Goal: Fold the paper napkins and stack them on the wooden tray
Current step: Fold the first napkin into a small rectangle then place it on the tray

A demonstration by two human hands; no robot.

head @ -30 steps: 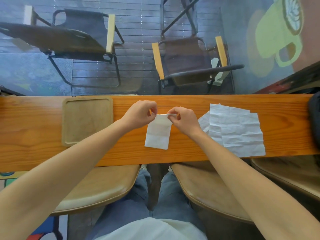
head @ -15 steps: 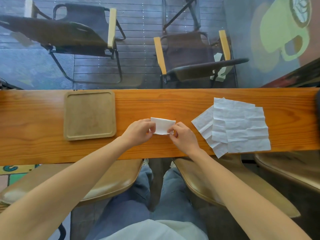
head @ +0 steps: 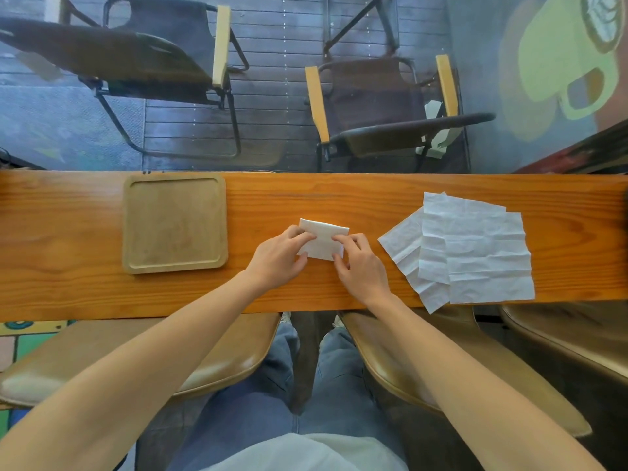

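A small folded white napkin (head: 323,236) lies flat on the wooden counter (head: 367,198) in the middle. My left hand (head: 279,258) presses its left edge with the fingertips. My right hand (head: 360,263) presses its right lower corner. Both hands hold the napkin down. A square wooden tray (head: 175,224) with a raised rim sits to the left, with nothing on it. A pile of unfolded, creased white napkins (head: 472,248) lies spread on the counter to the right, its near corner past the counter's front edge.
Tan stools (head: 217,355) stand under the counter's near edge, and my legs in jeans are between them. Beyond the counter's far edge is glass, with folding chairs (head: 380,107) on a deck outside.
The long folded napkin was folded in half towards me into a small rectangle. My hands came down from its far end and now press it flat on the counter.
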